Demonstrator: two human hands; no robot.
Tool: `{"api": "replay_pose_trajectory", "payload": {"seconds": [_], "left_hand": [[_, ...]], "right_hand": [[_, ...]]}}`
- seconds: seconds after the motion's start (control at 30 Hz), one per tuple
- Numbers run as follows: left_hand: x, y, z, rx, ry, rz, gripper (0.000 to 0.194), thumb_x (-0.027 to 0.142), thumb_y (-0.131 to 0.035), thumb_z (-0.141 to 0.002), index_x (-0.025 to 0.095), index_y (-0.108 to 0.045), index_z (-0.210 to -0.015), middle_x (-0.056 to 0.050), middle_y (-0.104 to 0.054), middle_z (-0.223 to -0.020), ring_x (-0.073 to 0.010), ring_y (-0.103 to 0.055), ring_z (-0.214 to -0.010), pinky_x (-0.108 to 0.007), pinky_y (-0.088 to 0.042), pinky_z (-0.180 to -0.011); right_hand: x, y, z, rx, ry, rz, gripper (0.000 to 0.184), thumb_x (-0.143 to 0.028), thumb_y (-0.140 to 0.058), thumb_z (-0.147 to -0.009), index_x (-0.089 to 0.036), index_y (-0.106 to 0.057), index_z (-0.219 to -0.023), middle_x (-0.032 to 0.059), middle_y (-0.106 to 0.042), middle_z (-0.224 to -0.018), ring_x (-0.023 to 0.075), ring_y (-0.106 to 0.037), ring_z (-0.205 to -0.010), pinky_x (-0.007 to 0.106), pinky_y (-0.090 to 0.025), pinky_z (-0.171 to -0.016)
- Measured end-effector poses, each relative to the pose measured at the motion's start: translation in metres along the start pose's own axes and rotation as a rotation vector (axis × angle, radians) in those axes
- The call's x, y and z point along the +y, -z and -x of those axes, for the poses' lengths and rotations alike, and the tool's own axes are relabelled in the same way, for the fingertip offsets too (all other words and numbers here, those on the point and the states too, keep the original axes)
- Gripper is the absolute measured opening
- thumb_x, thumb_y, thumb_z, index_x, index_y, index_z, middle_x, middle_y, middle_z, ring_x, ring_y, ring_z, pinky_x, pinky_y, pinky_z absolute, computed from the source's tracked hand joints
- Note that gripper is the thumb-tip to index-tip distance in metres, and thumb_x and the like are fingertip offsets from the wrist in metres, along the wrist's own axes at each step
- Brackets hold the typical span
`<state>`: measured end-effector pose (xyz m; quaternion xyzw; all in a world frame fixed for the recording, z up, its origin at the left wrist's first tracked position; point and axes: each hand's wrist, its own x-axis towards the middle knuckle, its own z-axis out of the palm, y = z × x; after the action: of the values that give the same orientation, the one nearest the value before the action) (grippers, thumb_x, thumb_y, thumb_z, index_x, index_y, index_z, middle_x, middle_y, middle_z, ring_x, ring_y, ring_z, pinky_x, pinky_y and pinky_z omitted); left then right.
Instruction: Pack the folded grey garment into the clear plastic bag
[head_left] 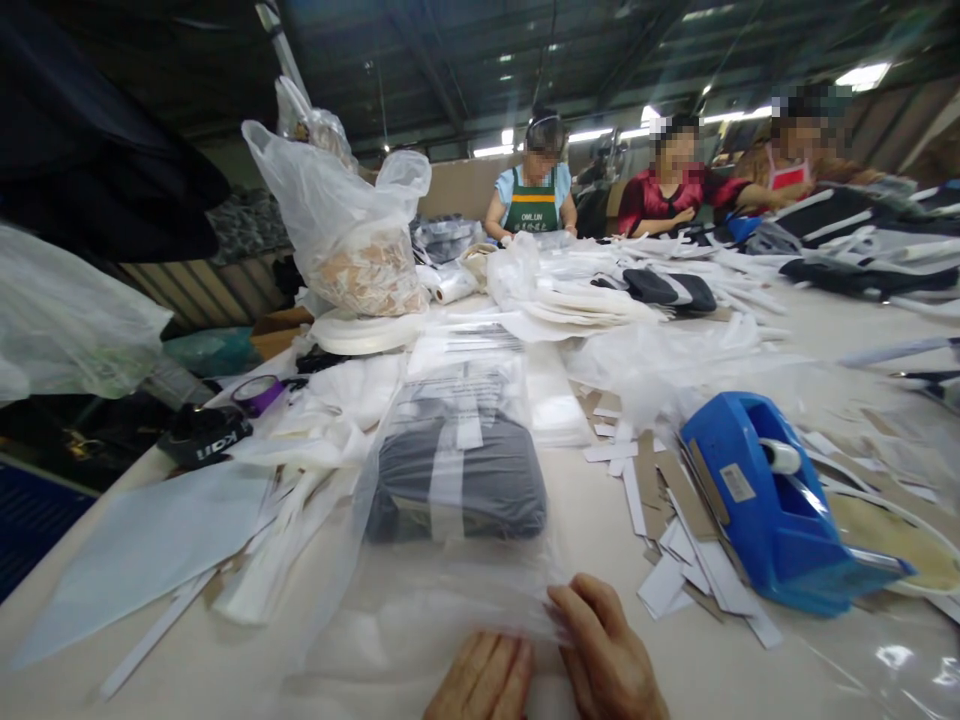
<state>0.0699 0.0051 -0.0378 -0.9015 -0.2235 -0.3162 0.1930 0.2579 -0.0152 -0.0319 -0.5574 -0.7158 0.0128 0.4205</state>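
Observation:
A dark grey folded garment (457, 480) with a white stripe lies inside a clear plastic bag (420, 600) on the table in front of me. My left hand (484, 680) lies flat on the near open end of the bag, fingers together and stretched out. My right hand (604, 650) is beside it, fingers curled and pinching the bag's near edge. A blue tape dispenser (772, 500) stands to the right of the bag, apart from both hands.
Paper strips and cardboard scraps (675, 540) litter the table right of the bag. White sheets (150, 540) lie left. A stuffed plastic bag (352, 240), a purple tape roll (259, 392) and garment piles (660, 288) sit farther back. Three people (534, 195) work at the far end.

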Motion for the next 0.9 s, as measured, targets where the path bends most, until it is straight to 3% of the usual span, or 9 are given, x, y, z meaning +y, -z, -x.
{"api": "replay_pose_trajectory", "payload": {"seconds": [0.1,0.23,0.4,0.5,0.6,0.7,0.77,0.83,0.9], "left_hand": [[-0.009,0.005,-0.007,-0.052,0.029,-0.103,0.028,0.027,-0.04,-0.091,0.014,-0.064,-0.099,-0.008,-0.069,-0.084,-0.0168,-0.066,-0.077,-0.024,-0.053,-0.069],[-0.002,0.01,-0.012,-0.05,0.168,-0.195,0.03,0.032,-0.04,-0.09,0.014,-0.062,-0.099,-0.01,-0.066,-0.076,-0.0191,-0.062,-0.07,-0.03,-0.049,-0.066],[0.007,0.009,-0.018,-0.085,0.344,-0.23,0.025,0.035,-0.045,-0.087,0.018,-0.062,-0.094,-0.012,-0.065,-0.09,-0.0221,-0.06,-0.08,-0.034,-0.044,-0.072],[0.006,0.004,-0.019,0.03,0.345,-0.231,0.028,0.037,-0.043,-0.089,0.017,-0.061,-0.097,-0.012,-0.065,-0.096,-0.0233,-0.06,-0.089,-0.038,-0.042,-0.081],[0.005,-0.003,-0.012,-0.003,0.264,-0.222,0.036,0.036,-0.036,-0.091,0.013,-0.059,-0.106,-0.012,-0.067,-0.096,-0.0229,-0.061,-0.091,-0.035,-0.044,-0.08],[0.008,-0.011,-0.001,-0.175,0.341,-0.02,0.038,0.032,-0.029,-0.093,0.014,-0.061,-0.105,-0.009,-0.068,-0.076,-0.0201,-0.063,-0.074,-0.03,-0.047,-0.064],[0.011,-0.02,0.003,-0.251,0.516,0.275,0.034,0.03,-0.033,-0.091,0.019,-0.065,-0.096,-0.007,-0.065,-0.064,-0.0195,-0.062,-0.064,-0.029,-0.047,-0.06],[0.012,-0.029,0.002,-0.293,0.668,0.522,0.027,0.031,-0.042,-0.087,0.022,-0.067,-0.083,-0.005,-0.063,-0.059,-0.0187,-0.06,-0.061,-0.027,-0.047,-0.06],[0.012,-0.036,-0.002,-0.287,0.757,0.632,0.023,0.035,-0.049,-0.085,0.023,-0.067,-0.077,-0.004,-0.063,-0.061,-0.0178,-0.059,-0.062,-0.027,-0.048,-0.062]], "right_hand": [[-0.001,0.0,-0.003,0.013,0.033,-0.039,0.038,-0.004,-0.03,-0.084,-0.021,-0.048,-0.112,0.0095,-0.055,-0.091,0.0166,-0.061,-0.083,0.023,-0.053,-0.07],[-0.003,0.003,-0.007,-0.007,0.06,-0.04,0.034,-0.006,-0.03,-0.087,-0.02,-0.053,-0.108,0.0083,-0.058,-0.083,0.0155,-0.06,-0.074,0.023,-0.051,-0.062],[-0.003,0.003,-0.011,0.021,0.119,-0.015,0.028,-0.009,-0.035,-0.088,-0.018,-0.053,-0.106,0.0071,-0.061,-0.079,0.0145,-0.06,-0.068,0.022,-0.051,-0.06],[0.001,0.005,-0.014,0.036,0.191,0.004,0.023,-0.012,-0.038,-0.089,-0.016,-0.052,-0.107,0.0068,-0.062,-0.078,0.0135,-0.061,-0.066,0.02,-0.051,-0.059],[0.005,0.007,-0.017,0.048,0.207,0.002,0.023,-0.015,-0.036,-0.09,-0.015,-0.051,-0.107,0.0078,-0.063,-0.08,0.0139,-0.063,-0.069,0.02,-0.052,-0.06],[0.01,0.009,-0.018,0.025,0.27,0.019,0.025,-0.014,-0.036,-0.089,-0.014,-0.05,-0.109,0.0085,-0.063,-0.08,0.0138,-0.064,-0.069,0.018,-0.052,-0.059],[0.012,0.01,-0.017,0.008,0.297,0.023,0.024,-0.014,-0.037,-0.088,-0.013,-0.051,-0.108,0.0084,-0.064,-0.08,0.0135,-0.064,-0.069,0.018,-0.053,-0.06],[0.011,0.009,-0.015,0.015,0.275,0.006,0.024,-0.014,-0.038,-0.089,-0.014,-0.052,-0.108,0.0084,-0.064,-0.08,0.0135,-0.064,-0.069,0.018,-0.053,-0.06],[0.008,0.008,-0.013,0.05,0.222,-0.022,0.022,-0.014,-0.039,-0.09,-0.015,-0.053,-0.106,0.0081,-0.065,-0.08,0.0142,-0.064,-0.069,0.019,-0.052,-0.06]]}}
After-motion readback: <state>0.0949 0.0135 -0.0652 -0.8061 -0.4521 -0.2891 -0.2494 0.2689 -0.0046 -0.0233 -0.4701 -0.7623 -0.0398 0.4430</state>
